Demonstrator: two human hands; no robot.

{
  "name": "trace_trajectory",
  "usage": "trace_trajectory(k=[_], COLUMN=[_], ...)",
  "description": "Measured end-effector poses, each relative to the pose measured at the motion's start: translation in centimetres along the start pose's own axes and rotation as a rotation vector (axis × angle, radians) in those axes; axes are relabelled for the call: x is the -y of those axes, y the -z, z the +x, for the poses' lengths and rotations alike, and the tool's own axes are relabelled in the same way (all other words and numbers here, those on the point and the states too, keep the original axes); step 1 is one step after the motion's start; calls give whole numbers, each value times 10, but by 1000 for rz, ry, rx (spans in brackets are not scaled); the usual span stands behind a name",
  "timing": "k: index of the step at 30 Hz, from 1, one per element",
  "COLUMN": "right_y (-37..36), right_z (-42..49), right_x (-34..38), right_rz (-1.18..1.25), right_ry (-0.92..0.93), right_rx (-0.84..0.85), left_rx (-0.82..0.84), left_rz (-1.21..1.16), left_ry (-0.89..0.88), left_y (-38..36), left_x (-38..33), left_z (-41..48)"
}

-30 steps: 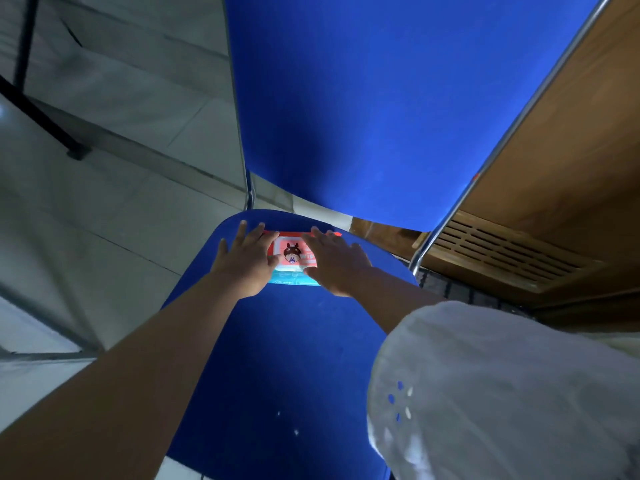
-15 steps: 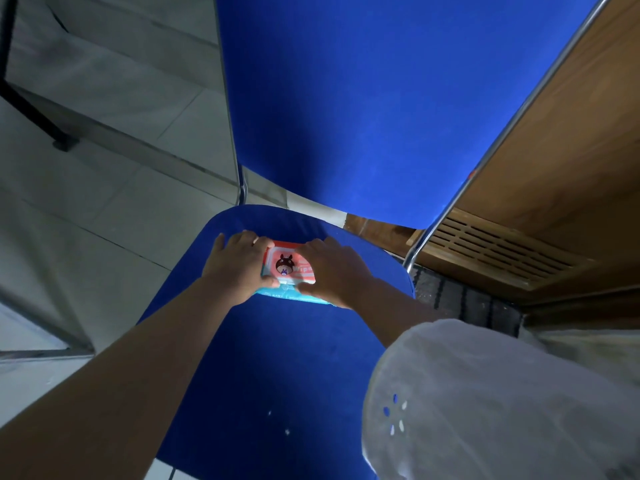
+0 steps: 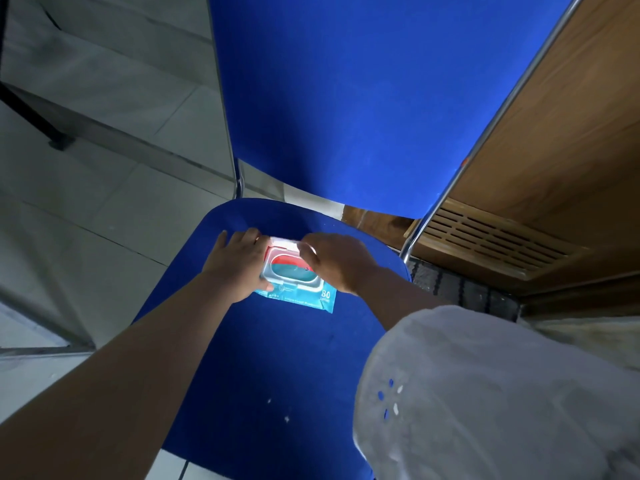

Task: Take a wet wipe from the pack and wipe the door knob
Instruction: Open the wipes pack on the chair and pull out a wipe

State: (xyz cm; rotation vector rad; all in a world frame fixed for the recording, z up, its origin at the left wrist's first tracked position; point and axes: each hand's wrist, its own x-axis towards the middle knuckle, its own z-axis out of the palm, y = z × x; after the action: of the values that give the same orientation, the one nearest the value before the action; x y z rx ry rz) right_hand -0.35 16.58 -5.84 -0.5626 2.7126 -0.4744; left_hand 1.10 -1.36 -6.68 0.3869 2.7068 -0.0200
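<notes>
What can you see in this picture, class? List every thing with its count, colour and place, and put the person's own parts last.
Wet wipe pack: one, teal with a white plastic frame, lying on the chair seat.
Lid of the pack: one, white, flipped up at the far edge of the pack.
Chair: one, blue seat and backrest on a metal frame, centre of view.
Floor: pale grey tiles, on the left.
Wooden door: one, brown, on the right, with a slatted vent low down.
Sleeve: one, white, lower right.
Left hand: one, resting on the pack's left side.
Right hand: one, at the lid, on the pack's right side.
</notes>
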Motion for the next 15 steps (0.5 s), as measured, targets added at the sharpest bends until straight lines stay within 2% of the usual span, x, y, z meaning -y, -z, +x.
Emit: trace_trajectory(k=[4, 6, 11, 15], right_y=[2, 3, 0, -4], right_z=[4, 3, 1, -4], right_x=[3, 5, 14, 8], right_rz=[184, 116, -90, -165], right_ry=[-224, -266, -242, -132], right_rx=[-154, -240, -351, -304], left_rx=[-35, -51, -136, -253], left_rz=[-19, -35, -208, -148], left_ry=[11, 4, 77, 129], left_y=[-1, -1, -2, -5], left_x=[-2, -3, -14, -23], left_z=[-1, -3, -4, 0])
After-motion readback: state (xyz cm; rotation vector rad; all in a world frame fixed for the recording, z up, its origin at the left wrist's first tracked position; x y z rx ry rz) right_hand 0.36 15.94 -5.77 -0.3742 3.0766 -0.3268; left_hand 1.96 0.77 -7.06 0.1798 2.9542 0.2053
